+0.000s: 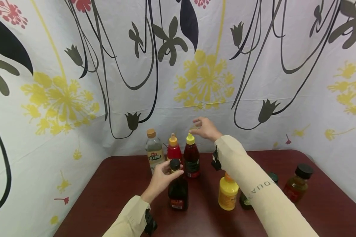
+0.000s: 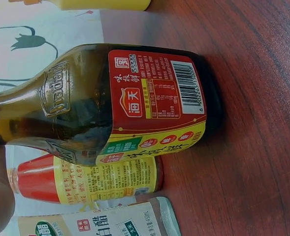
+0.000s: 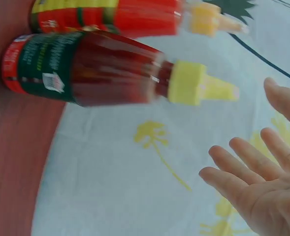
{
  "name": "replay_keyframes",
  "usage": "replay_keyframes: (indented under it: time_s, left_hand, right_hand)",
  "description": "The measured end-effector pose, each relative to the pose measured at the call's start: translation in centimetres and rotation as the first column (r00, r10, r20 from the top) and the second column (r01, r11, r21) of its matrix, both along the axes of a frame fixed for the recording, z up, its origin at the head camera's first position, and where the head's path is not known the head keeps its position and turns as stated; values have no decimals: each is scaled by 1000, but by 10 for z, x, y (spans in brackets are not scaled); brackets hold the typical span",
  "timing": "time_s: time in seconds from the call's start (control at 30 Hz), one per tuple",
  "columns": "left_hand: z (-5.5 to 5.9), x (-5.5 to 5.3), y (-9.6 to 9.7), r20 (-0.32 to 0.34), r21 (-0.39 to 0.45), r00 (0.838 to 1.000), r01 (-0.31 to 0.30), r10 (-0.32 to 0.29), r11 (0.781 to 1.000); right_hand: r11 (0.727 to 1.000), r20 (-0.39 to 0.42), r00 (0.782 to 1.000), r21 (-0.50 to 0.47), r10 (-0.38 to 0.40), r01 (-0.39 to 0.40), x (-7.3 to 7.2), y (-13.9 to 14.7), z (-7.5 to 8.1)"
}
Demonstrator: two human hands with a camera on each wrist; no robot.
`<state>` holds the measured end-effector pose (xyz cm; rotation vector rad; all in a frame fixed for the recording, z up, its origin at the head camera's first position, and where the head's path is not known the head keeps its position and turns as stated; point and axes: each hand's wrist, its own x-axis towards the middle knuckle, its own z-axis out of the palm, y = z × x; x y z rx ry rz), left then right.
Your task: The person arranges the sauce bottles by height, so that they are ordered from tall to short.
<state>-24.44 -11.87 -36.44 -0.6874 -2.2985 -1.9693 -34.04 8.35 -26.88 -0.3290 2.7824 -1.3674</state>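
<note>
My left hand (image 1: 162, 179) grips a dark soy sauce bottle (image 1: 178, 195) by its neck, just under the black cap. The bottle stands upright on the table, and its red and yellow label (image 2: 154, 93) fills much of the left wrist view. At the back, my right hand (image 1: 207, 128) is spread just above and beside a dark red sauce bottle (image 1: 191, 159) with a yellow nozzle cap (image 3: 188, 83). In the right wrist view its fingers are apart and hold nothing. A bright red squeeze bottle (image 1: 173, 150) stands left of that sauce bottle.
A clear vinegar bottle (image 1: 154, 148) with an orange-brown cap stands at the back left. Right of the soy sauce are a yellow bottle (image 1: 227, 194), a dark-capped bottle (image 1: 245, 201) partly behind my right sleeve, and a black-lidded jar (image 1: 297, 186). A patterned cloth (image 1: 178, 82) hangs behind the table.
</note>
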Motion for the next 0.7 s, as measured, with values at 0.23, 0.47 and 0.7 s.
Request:
replay_keyframes:
  time_s: [0.23,0.47,0.7]
  left_hand:
    - [0,0,0,-3,7,1000,5,-5,1000]
    - [0,0,-1,13,29,1000,0,0,1000]
    - [0,0,2,9,15,1000,-8,8,1000]
  right_hand:
    - [998,-29,1000,-61,-3,1,4,17,28]
    - [999,-94,995,-28,-26,23,13,31,51]
    - [1000,-148,989,-7,-29,28,24,59,62]
